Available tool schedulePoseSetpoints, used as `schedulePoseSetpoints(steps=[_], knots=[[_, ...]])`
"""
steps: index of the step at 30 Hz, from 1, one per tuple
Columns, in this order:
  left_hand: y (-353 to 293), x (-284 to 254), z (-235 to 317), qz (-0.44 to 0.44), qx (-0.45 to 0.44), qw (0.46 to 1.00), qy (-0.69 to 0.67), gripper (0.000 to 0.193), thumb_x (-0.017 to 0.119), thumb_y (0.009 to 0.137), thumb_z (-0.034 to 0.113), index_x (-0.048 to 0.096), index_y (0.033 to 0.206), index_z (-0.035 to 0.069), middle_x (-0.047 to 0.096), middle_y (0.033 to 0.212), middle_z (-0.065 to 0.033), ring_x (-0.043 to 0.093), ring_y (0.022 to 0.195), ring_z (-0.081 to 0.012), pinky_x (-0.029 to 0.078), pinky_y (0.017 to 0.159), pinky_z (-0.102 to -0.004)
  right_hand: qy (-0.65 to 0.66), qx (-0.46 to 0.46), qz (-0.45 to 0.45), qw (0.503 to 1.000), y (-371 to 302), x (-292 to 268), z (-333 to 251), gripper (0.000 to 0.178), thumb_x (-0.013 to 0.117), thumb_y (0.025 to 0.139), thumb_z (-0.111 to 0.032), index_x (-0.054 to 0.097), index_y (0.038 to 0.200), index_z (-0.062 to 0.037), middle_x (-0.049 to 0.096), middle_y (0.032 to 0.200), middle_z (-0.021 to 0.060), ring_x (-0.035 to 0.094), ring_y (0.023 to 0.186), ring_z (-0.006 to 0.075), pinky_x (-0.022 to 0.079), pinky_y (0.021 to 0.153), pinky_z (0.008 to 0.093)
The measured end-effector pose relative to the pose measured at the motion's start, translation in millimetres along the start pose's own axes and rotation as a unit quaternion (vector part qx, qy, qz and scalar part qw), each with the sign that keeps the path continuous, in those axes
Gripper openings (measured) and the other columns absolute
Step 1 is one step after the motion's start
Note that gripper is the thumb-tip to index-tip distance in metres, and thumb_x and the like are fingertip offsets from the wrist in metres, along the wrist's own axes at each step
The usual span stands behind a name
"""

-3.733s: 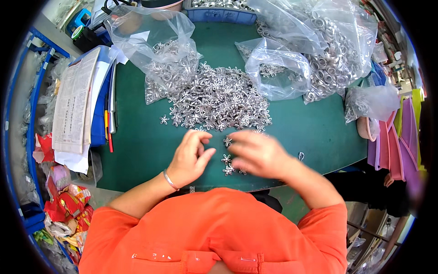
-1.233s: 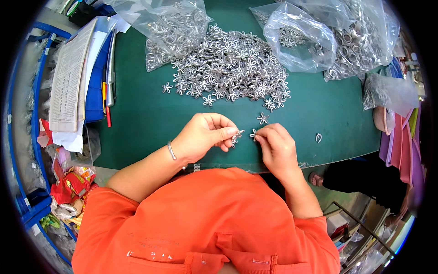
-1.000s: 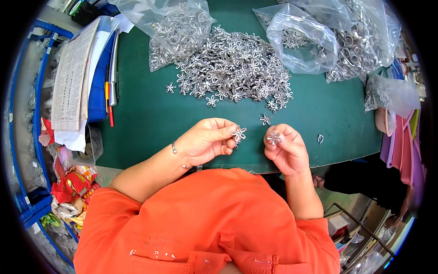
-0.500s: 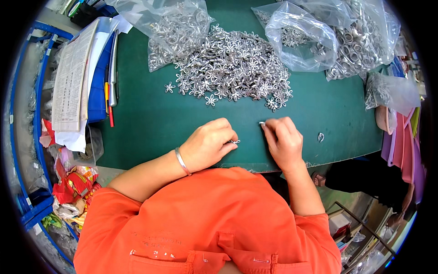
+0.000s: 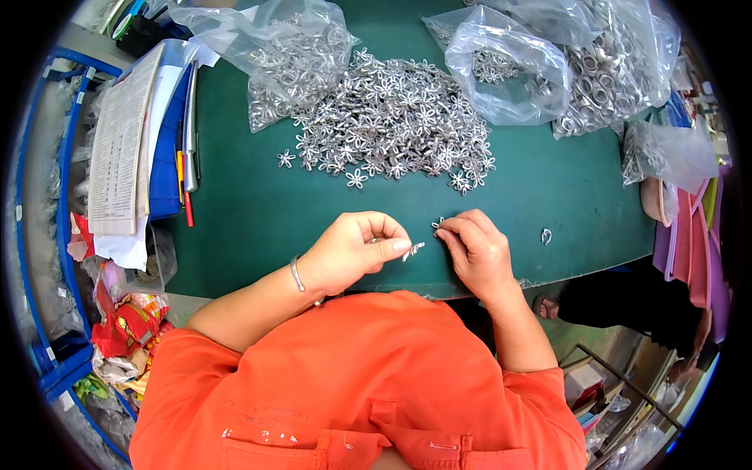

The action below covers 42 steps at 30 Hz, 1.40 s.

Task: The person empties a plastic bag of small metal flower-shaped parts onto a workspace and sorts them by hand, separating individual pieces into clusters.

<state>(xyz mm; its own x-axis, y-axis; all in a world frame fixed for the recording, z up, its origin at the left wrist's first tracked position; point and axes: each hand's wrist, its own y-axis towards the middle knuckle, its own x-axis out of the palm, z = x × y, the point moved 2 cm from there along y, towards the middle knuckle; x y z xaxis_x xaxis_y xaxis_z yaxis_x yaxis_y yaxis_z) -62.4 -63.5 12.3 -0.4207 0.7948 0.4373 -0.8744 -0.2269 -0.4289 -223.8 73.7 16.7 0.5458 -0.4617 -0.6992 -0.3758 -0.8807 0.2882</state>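
- Head view: a green desk (image 5: 258,227) fills the middle, and the person in an orange top leans over its near edge.
- A wide heap of silver flower-shaped metal pieces (image 5: 395,117) lies spread over the far half of the desk.
- Clear plastic bags lie around the heap: one bag of metal parts (image 5: 290,59) touches its left end, a second bag (image 5: 505,70) touches its right end, and a larger bag of ring-like parts (image 5: 615,63) lies beyond that toward the right rim.
- A smaller clear bag (image 5: 666,153) lies at the right edge of the desk, near pink and yellow sheets.
- A stack of paper and a blue folder (image 5: 129,141) lies at the left edge, with pens (image 5: 186,172) beside it.
- The left hand (image 5: 348,254) rests near the front edge, a thin bracelet on its wrist; its grip is pinched narrow on a small silver flower piece (image 5: 413,250) held between thumb and fingertips.
- The right hand (image 5: 478,251) is just beside it, fingertips bent down onto another tiny silver piece (image 5: 438,224) on the desk; whether that grip has closed on the piece I cannot tell.
- One lone small silver piece (image 5: 546,235) lies on the desk to the right of the right hand, well apart from the heap.
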Motion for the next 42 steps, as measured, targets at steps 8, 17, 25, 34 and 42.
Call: schedulePoseSetpoints(steps=[8,17,25,34,42], knots=[[7.5,-9.5,-16.2,-0.1,-0.104,0.917,-0.372,0.014,0.058,0.097,0.011,0.06,0.1,-0.002,0.058,0.088,-0.0024,0.038,0.062,-0.0045,0.032,0.05,-0.0181,0.758,0.273,-0.05,0.591,-4.8,0.0,23.2,0.008,0.059,0.092,-0.005,0.057,0.095,0.0025,0.055,0.088,0.0087,0.038,0.057,0.0067,0.03,0.046,0.0201],[2.2,-12.7,-9.1,-0.08,-0.067,0.934,-0.342,0.013,0.057,0.095,0.011,0.059,0.099,-0.001,0.057,0.094,-0.0086,0.047,0.069,-0.0092,0.039,0.054,-0.0216,0.781,0.252,-0.007,0.571,9.8,-12.8,26.1,0.011,0.051,0.093,-0.008,0.057,0.089,0.0008,0.057,0.086,0.0117,0.048,0.064,0.0131,0.041,0.048,0.0254],[-2.1,-41.7,28.8,0.176,0.044,0.982,0.043,0.007,0.065,0.088,0.005,0.061,0.092,0.002,0.059,0.081,-0.0035,0.052,0.065,-0.0092,0.043,0.056,-0.0213,-0.066,0.076,0.057,0.993,34.7,1.2,23.6,0.025,0.075,0.079,-0.01,0.068,0.102,-0.0036,0.056,0.071,0.0098,0.058,0.06,0.0224,0.048,0.056,0.0335],[5.0,-44.7,23.0,0.253,0.308,0.748,0.532,0.014,0.074,0.079,0.003,0.07,0.092,0.001,0.059,0.079,-0.0079,0.057,0.061,-0.018,0.047,0.058,-0.0272,-0.021,0.0,-0.038,0.999,23.0,3.1,3.9,0.017,0.074,0.079,-0.011,0.069,0.095,-0.0074,0.058,0.075,0.0077,0.061,0.063,0.0269,0.05,0.056,0.0375],[0.7,-38.5,25.0,0.131,0.158,0.855,0.477,0.013,0.07,0.084,0.007,0.066,0.093,0.0,0.061,0.075,-0.0084,0.059,0.064,-0.0191,0.048,0.059,-0.0295,-0.01,-0.024,0.001,1.0,23.3,9.2,6.5,0.007,0.072,0.081,-0.008,0.068,0.087,-0.0065,0.056,0.071,0.0054,0.06,0.06,0.0223,0.048,0.052,0.0337]])
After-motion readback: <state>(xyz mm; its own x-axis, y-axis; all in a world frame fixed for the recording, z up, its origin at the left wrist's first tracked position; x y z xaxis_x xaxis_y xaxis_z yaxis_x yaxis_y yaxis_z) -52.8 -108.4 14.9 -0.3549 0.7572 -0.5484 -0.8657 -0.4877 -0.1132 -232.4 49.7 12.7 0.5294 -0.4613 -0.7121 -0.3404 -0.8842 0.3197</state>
